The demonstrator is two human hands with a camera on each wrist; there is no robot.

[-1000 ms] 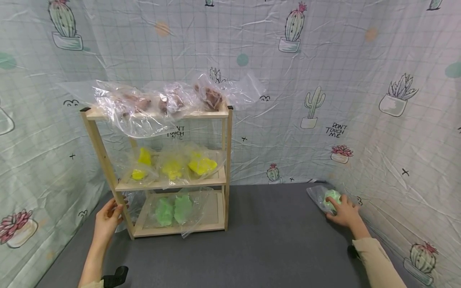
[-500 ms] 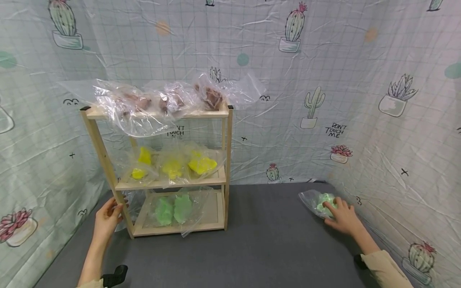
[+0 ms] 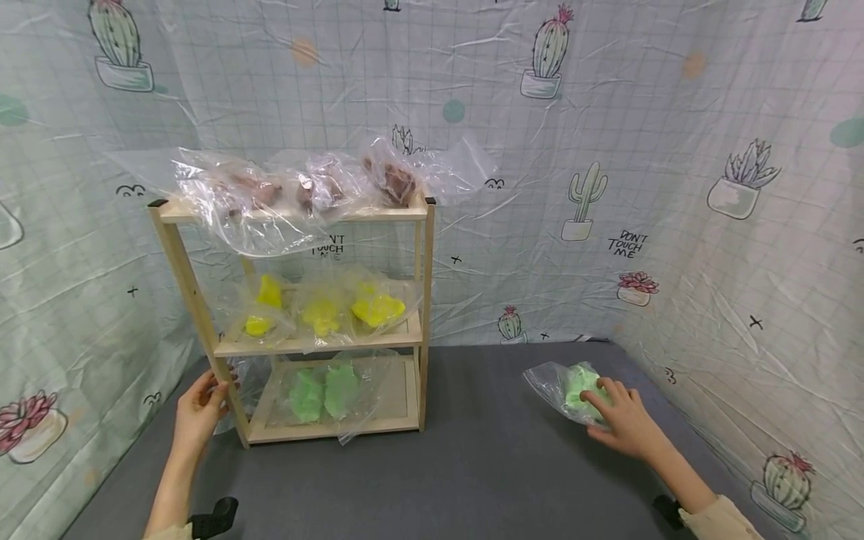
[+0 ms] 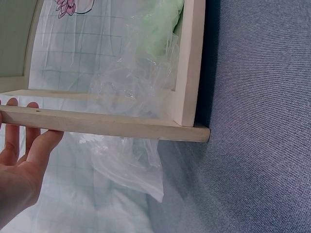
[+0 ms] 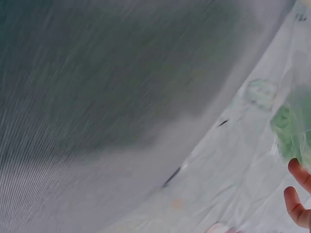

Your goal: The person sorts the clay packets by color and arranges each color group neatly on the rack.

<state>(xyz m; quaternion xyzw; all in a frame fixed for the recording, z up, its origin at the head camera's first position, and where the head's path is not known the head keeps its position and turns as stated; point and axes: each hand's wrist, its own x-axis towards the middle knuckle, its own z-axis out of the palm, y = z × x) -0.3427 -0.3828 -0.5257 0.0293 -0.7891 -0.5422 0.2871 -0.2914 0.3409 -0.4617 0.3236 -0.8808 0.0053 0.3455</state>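
Note:
On the left, my left hand (image 3: 194,416) grips the front left post of a small three-tier wooden shelf (image 3: 186,274). In the left wrist view its fingers and thumb lie on opposite sides of the post (image 4: 104,122). Off to the right, my right hand (image 3: 628,424) holds a clear plastic bag with a light green lump (image 3: 579,382) inside, above the dark tabletop. The right wrist view catches only two fingertips (image 5: 294,201) beside the green bagged lump (image 5: 291,124) at its edge. What the lump is cannot be told.
Bagged brownish pieces (image 3: 324,189) lie on the top tier, their plastic overhanging. Bagged yellow pieces (image 3: 322,315) fill the middle tier. Two bagged green pieces (image 3: 341,390) lie on the bottom tier. A cactus-print sheet (image 3: 513,247) encloses the dark grey tabletop (image 3: 486,465).
My right hand has moved left and slightly toward me with the bagged green lump, away from the right-hand sheet. The left hand stays on the shelf post.

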